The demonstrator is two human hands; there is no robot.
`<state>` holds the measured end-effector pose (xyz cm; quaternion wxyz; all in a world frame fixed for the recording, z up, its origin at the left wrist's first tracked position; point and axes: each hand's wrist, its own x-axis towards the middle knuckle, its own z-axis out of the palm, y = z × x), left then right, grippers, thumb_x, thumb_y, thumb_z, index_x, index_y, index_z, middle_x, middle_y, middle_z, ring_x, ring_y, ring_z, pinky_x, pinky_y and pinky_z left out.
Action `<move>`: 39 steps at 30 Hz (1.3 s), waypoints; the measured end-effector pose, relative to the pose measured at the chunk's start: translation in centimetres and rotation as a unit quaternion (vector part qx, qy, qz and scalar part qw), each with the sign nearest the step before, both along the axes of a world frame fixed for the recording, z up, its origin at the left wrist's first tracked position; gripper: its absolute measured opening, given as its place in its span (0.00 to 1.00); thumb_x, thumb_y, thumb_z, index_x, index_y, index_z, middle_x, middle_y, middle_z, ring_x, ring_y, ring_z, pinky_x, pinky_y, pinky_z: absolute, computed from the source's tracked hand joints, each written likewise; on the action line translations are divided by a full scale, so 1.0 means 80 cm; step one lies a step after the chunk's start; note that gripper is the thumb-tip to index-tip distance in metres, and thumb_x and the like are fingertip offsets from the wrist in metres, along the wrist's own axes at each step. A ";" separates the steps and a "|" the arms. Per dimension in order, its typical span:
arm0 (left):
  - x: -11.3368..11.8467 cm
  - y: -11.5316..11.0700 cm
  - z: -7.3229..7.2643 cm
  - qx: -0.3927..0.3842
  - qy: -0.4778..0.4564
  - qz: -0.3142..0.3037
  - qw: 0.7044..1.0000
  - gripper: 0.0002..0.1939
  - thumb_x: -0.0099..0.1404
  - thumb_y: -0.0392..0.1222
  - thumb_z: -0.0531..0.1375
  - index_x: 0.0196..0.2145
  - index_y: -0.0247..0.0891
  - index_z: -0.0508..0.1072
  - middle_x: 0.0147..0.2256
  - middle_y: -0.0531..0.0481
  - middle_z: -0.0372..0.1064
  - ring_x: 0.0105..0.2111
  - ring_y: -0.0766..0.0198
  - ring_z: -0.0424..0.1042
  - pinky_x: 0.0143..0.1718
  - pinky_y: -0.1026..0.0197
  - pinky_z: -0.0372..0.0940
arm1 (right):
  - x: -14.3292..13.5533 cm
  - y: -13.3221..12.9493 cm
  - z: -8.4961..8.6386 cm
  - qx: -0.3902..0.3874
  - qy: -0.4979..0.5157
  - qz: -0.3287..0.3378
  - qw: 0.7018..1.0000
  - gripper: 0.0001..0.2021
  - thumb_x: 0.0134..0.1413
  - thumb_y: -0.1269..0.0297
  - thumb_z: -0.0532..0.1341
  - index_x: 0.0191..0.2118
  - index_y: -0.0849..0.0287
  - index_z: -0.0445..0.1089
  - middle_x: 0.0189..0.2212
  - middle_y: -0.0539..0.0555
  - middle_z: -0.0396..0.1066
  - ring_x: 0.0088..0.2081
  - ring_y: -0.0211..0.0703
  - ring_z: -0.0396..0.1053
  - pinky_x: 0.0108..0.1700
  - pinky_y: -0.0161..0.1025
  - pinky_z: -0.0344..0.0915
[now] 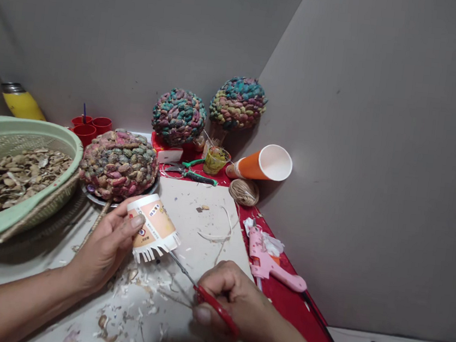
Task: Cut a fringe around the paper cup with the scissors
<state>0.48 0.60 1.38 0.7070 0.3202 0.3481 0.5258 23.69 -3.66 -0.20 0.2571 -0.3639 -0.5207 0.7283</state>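
My left hand (107,242) grips a paper cup (155,222), white with a peach printed pattern, its thumb pressed on the printed side. The cup's lower edge is cut into a fringe of narrow strips. In my right hand (230,297) is a pair of scissors (212,306) with red handles, the fingers wrapped around the loops. The blade tips reach the cup's fringed edge near its right side. Beneath both hands, the pale board (192,194) carries scattered shell bits and paper scraps.
A green basket (76,145) of shells stands left, beside a shell-covered ball (119,164). Two more colourful balls (179,116) stand behind. Green-handled pliers (192,175), a twine coil (244,192), an orange paper cup (249,165) and a pink glue gun (267,260) lie further right.
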 end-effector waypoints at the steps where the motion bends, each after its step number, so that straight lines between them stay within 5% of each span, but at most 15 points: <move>1: 0.000 0.000 0.000 0.003 -0.002 -0.001 1.000 0.14 0.59 0.43 0.69 0.42 0.39 0.77 0.36 0.48 0.81 0.33 0.60 0.80 0.35 0.64 0.73 | 0.000 0.000 0.000 -0.002 0.005 0.002 1.000 0.33 0.43 0.43 0.72 0.14 0.60 0.53 0.12 0.40 0.46 0.16 0.24 0.41 0.18 0.29 0.38; 16: 0.002 -0.002 0.001 -0.001 -0.007 -0.010 1.000 0.09 0.56 0.42 0.71 0.33 0.38 0.77 0.33 0.49 0.81 0.31 0.61 0.80 0.33 0.66 0.73 | -0.002 0.002 0.007 0.030 -0.021 0.025 0.999 0.34 0.43 0.43 0.71 0.13 0.59 0.50 0.12 0.40 0.43 0.17 0.24 0.40 0.17 0.29 0.38; 24: 0.001 -0.004 0.000 -0.009 -0.002 -0.023 1.000 0.18 0.57 0.44 0.70 0.45 0.38 0.77 0.38 0.44 0.81 0.35 0.54 0.81 0.41 0.56 0.74 | 0.000 0.002 0.004 0.014 -0.041 0.028 0.999 0.34 0.43 0.42 0.71 0.13 0.60 0.52 0.11 0.40 0.47 0.15 0.24 0.42 0.16 0.28 0.40; 39: 0.004 -0.006 0.003 -0.028 -0.003 -0.026 0.999 0.30 0.55 0.44 0.72 0.54 0.39 0.72 0.41 0.43 0.80 0.40 0.51 0.80 0.42 0.54 0.73 | -0.001 0.004 0.002 0.001 -0.024 0.030 0.999 0.35 0.40 0.39 0.71 0.12 0.60 0.52 0.10 0.40 0.46 0.15 0.23 0.42 0.15 0.28 0.39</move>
